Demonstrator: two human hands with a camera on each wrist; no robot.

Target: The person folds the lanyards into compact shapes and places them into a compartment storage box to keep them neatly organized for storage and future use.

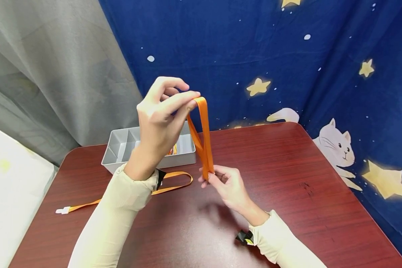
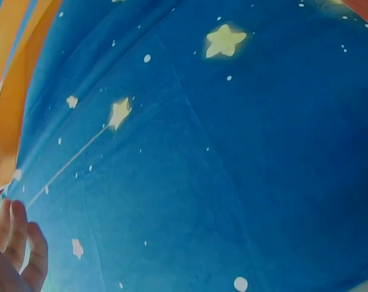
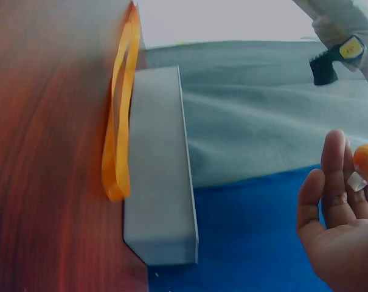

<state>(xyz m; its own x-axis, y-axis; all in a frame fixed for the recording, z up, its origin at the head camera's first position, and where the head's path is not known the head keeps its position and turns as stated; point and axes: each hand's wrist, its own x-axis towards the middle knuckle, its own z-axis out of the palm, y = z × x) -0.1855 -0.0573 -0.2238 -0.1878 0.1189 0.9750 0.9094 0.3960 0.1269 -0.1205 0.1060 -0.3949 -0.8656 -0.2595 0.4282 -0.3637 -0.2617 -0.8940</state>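
While the left hand (image 1: 162, 113) pinches the looped orange fabric strap (image 1: 205, 126) at its top, the right hand (image 1: 229, 188) grips its lower end. Loosened fingers could let it twist.

You have a dark red wood-grain desk (image 1: 288, 178) in front, far corners rounded. Grey divided tray (image 1: 179, 160) near its far edge, contents mostly hidden from you. Loose lanyard (image 3: 120, 164) on the near side, orange, white clip (image 1: 63, 210) at its left end. Facing you: blue curtain (image 1: 221, 44), yellow stars (image 1: 258, 86), pale printed cat (image 1: 336, 147) at right. Grey curtain (image 1: 77, 67), white surface (image 1: 13, 186) to your left.
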